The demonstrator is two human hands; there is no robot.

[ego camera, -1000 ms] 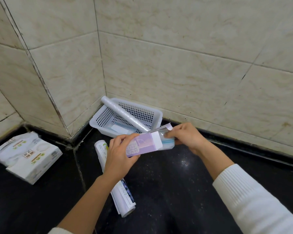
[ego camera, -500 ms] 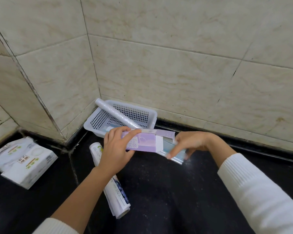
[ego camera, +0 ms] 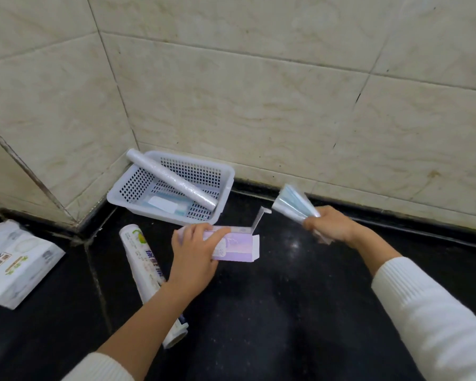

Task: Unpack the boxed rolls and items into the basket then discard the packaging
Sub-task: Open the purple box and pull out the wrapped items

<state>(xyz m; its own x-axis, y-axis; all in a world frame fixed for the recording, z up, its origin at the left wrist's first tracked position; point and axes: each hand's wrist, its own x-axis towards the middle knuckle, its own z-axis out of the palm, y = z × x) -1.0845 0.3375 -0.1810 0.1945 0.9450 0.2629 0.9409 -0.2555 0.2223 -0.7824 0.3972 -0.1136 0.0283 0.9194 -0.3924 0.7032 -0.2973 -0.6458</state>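
Note:
My left hand [ego camera: 194, 257] grips a purple and white box [ego camera: 235, 247] with its right end flap open, held just above the black counter. Off to the right, my right hand [ego camera: 327, 225] holds a clear-wrapped pack of pale blue items [ego camera: 293, 202], fully out of the box. A white perforated basket [ego camera: 173, 185] sits in the tiled corner behind the box. Inside it a clear film roll [ego camera: 171, 178] leans across, over a flat white and blue pack [ego camera: 166, 205].
A printed wrapped roll [ego camera: 146, 268] lies on the counter, partly under my left forearm. Two white tissue packs [ego camera: 14, 259] sit at the left edge. Tiled walls [ego camera: 259, 92] close the back and left.
My right hand pulled the clear-wrapped blue pack out of the purple box and moved it away to the right. The box's end flap now hangs open in my left hand.

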